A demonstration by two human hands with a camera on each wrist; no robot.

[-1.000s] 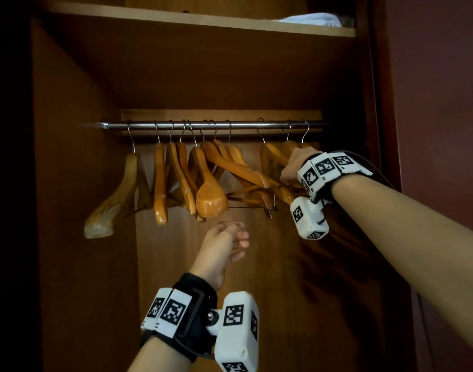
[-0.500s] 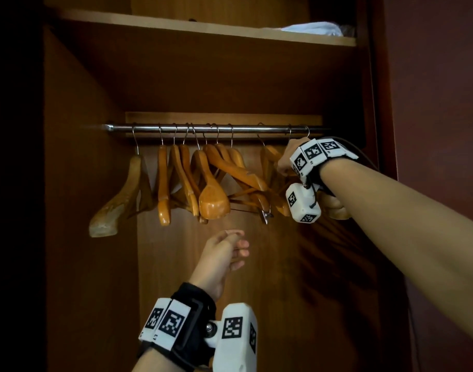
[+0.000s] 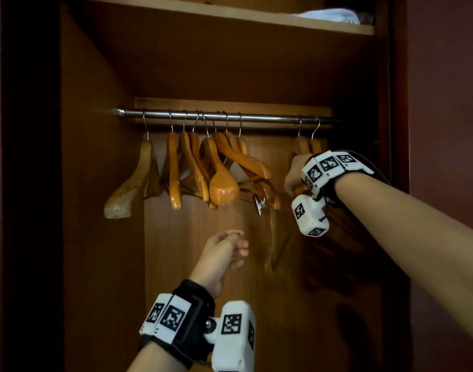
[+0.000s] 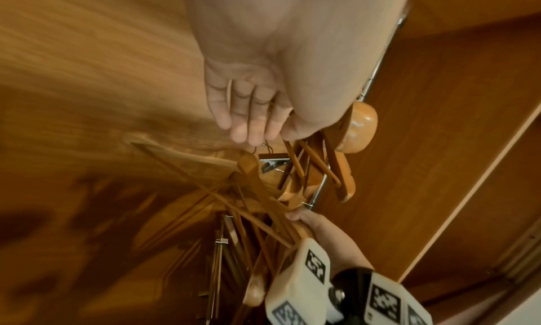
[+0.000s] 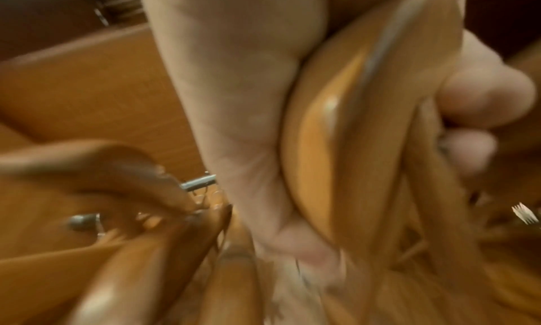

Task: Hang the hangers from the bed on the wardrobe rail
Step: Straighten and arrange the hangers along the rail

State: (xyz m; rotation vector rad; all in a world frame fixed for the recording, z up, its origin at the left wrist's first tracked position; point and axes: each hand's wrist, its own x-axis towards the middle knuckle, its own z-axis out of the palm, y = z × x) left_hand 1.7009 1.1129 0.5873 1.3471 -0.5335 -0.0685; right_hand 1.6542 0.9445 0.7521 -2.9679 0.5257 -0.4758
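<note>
The right wrist view is smeared with blur: the hangers [image 5: 345, 145] the right hand [image 5: 234, 122] grips melt into one mass, so their count is unclear. From the head view, that hand [image 3: 294, 175] and its wrist band hide the lower parts of the two right hangers [image 3: 306, 146]. On the shelf [image 3: 230, 14], a white cloth [image 3: 332, 15] is cut off by the top edge.
</note>
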